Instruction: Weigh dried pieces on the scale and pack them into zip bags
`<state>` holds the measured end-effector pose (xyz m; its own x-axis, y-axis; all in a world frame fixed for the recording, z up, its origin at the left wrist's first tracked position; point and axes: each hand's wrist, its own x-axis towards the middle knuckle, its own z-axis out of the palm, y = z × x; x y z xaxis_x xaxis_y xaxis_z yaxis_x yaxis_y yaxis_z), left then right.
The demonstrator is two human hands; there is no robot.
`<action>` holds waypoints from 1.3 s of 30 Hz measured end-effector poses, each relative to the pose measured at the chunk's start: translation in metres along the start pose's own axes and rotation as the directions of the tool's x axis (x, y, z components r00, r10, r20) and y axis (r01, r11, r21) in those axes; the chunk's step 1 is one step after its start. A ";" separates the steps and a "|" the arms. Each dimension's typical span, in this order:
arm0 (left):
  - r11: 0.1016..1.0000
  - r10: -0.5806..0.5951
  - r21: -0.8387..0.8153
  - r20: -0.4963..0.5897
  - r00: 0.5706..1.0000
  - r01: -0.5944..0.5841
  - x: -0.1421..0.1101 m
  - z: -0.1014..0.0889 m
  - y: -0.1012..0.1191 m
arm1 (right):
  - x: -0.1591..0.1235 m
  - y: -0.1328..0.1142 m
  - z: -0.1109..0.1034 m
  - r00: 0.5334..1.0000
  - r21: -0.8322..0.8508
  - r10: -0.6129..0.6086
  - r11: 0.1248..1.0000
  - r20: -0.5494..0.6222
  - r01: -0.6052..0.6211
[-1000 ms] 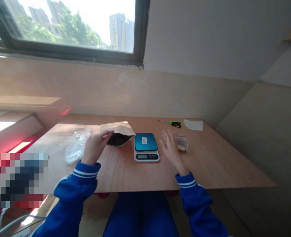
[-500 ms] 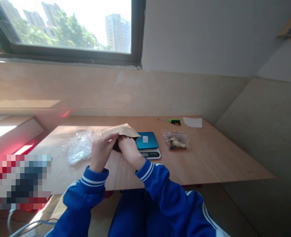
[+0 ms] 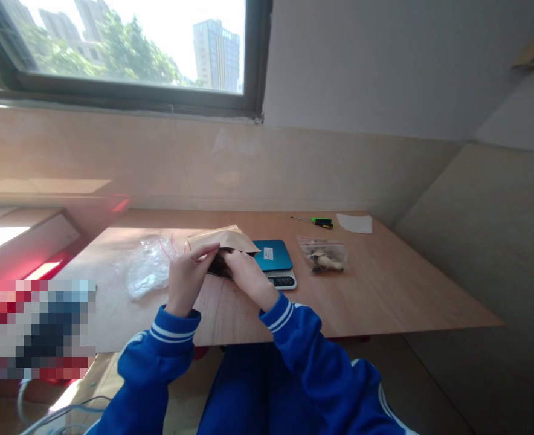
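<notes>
A brown paper bag point(image 3: 231, 237) lies tilted on the table with its dark mouth facing me. My left hand point(image 3: 189, 275) pinches the bag's upper edge at the left. Into the mouth reaches my right hand point(image 3: 249, 272); its fingers are hidden inside, so what they touch does not show. Just right of the bag is a kitchen scale point(image 3: 279, 258) with a blue-green top, a small white label and a dark button panel, partly covered by my right hand and the bag. Clear plastic bags point(image 3: 149, 272) lie crumpled to the left.
A zip bag with pale and dark pieces point(image 3: 325, 257) lies right of the scale. Farther back are screwdrivers point(image 3: 319, 222) with green and black-yellow handles and a white paper point(image 3: 356, 223). The wooden table point(image 3: 398, 290) meets the wall. Cables point(image 3: 63, 411) hang at the lower left.
My right hand and forearm have shifted slightly to the right, the fingers still inside the paper bag. The left hand keeps its pinch on the edge. The view has tilted a little.
</notes>
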<state>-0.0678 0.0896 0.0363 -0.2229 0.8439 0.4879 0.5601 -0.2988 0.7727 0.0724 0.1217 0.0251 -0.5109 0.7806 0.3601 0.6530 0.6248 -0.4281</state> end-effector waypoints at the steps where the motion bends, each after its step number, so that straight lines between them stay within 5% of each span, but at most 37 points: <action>1: 1.000 0.008 -0.007 0.001 1.000 -0.008 0.001 -0.001 0.001 | -0.006 -0.002 -0.005 1.000 -0.081 -0.010 0.997 0.021 0.012; 4: 0.999 0.023 -0.027 0.006 1.000 -0.023 0.005 -0.003 0.004 | -0.016 -0.004 -0.018 0.994 -0.179 -0.099 0.978 0.049 0.106; 10: 0.999 0.026 -0.038 0.050 0.998 -0.025 0.012 -0.003 0.007 | -0.025 0.014 -0.028 0.971 -0.019 -0.238 0.971 -0.002 0.238; 17: 0.999 0.023 -0.035 0.064 0.998 -0.021 0.023 -0.002 0.013 | -0.028 0.026 -0.030 0.973 0.281 -0.118 0.944 -0.201 0.173; 25: 0.997 -0.070 -0.018 0.097 0.993 0.072 0.032 -0.001 0.020 | -0.010 0.039 -0.021 0.884 0.478 -0.027 0.834 -0.466 0.277; 32: 0.995 -0.100 -0.020 0.056 0.993 0.101 0.037 -0.006 0.013 | -0.019 0.061 -0.033 0.832 0.609 0.201 0.769 -0.517 0.192; 35: 0.994 -0.099 -0.031 0.053 0.994 0.101 0.037 -0.008 0.010 | -0.026 0.090 -0.043 0.824 0.521 0.235 0.849 -0.515 0.083; 39: 0.995 -0.092 -0.036 0.059 0.994 0.094 0.035 -0.006 0.008 | -0.026 0.123 -0.035 0.880 0.258 0.220 0.959 -0.421 -0.116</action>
<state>-0.0756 0.1141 0.0623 -0.2258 0.8926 0.3902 0.5073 -0.2342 0.8293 0.1857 0.1772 -0.0075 -0.0704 0.8173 0.5719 0.5418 0.5127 -0.6660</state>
